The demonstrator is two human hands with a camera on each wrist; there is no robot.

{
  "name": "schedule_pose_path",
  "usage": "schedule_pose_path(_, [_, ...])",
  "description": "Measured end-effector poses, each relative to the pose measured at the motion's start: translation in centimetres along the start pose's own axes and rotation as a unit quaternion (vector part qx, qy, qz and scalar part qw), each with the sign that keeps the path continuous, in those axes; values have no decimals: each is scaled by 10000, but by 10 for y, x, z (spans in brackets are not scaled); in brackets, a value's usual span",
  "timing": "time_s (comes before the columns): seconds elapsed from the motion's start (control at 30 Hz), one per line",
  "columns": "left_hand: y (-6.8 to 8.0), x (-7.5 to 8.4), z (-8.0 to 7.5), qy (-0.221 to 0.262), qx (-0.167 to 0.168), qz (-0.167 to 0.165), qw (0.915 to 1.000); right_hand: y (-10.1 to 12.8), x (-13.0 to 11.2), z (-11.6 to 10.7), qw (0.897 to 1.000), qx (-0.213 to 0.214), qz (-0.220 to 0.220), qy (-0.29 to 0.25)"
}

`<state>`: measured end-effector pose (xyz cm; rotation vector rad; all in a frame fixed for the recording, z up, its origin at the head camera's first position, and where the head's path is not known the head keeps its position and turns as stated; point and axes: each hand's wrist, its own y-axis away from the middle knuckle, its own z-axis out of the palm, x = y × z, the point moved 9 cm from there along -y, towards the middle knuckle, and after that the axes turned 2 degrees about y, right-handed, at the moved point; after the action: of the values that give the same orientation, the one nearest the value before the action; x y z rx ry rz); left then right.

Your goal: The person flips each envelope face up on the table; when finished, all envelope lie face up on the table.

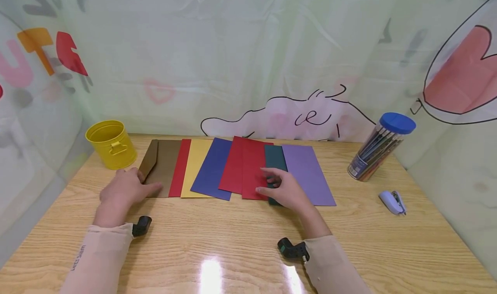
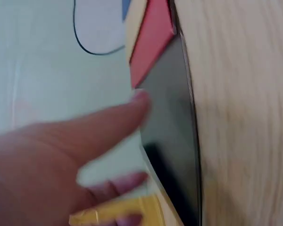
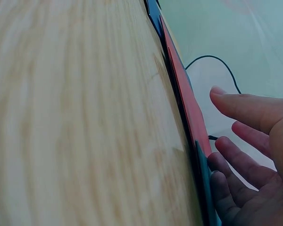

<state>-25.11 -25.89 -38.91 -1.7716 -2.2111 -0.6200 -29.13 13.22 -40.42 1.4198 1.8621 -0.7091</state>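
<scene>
The head view shows both hands reaching over a row of overlapping coloured paper on the wooden table point(image 1: 174, 251). The left hand point(image 1: 126, 188) is at the near left corner of the brown envelope point(image 1: 169, 160), which lies flat at the row's left end, its folded flap point(image 1: 150, 160) toward that hand. The left thumb points across the envelope's near part while the other fingers lie by its left edge; the left wrist view shows thumb and fingers well apart, though whether they touch the paper cannot be told. The right hand point(image 1: 285, 188) is over the near half of the green sheet point(image 1: 275, 156), its thumb and fingers spread, loosely bent and pinching nothing, the tips pointing left over the right red sheet point(image 1: 254, 169). In the right wrist view its lower fingers are close beside the green edge; contact is unclear. Between the hands, from left to right, lie a narrow red strip point(image 1: 180, 169), a yellow sheet point(image 1: 196, 169), a tilted blue sheet point(image 1: 211, 169) and the left red sheet point(image 1: 233, 164). The purple sheet point(image 1: 306, 173) ends the row, partly behind the right hand. A yellow bucket point(image 1: 120, 149) stands just beyond the left hand; a blue-lidded jar point(image 1: 378, 149) of pencils and a small stapler point(image 1: 393, 202) are well to the right.
</scene>
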Motion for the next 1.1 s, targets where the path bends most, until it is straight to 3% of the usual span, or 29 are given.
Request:
schedule_pose_path(0.17, [-4,30,13,812,-302,749,9934,0,1,0,10000,21,-49,9])
schedule_pose_path(0.3, [-5,45,27,1303,-540,955,9854,0,1,0,10000,21,-67,23])
schedule_pose_path(0.73, [-15,40,45,1857,-512,607,9794,-1,1,1,10000,11,-62,-4])
schedule_pose_path(1.1, [-14,38,45,1466,-320,193,9885,0,1,1,10000,10,-49,14])
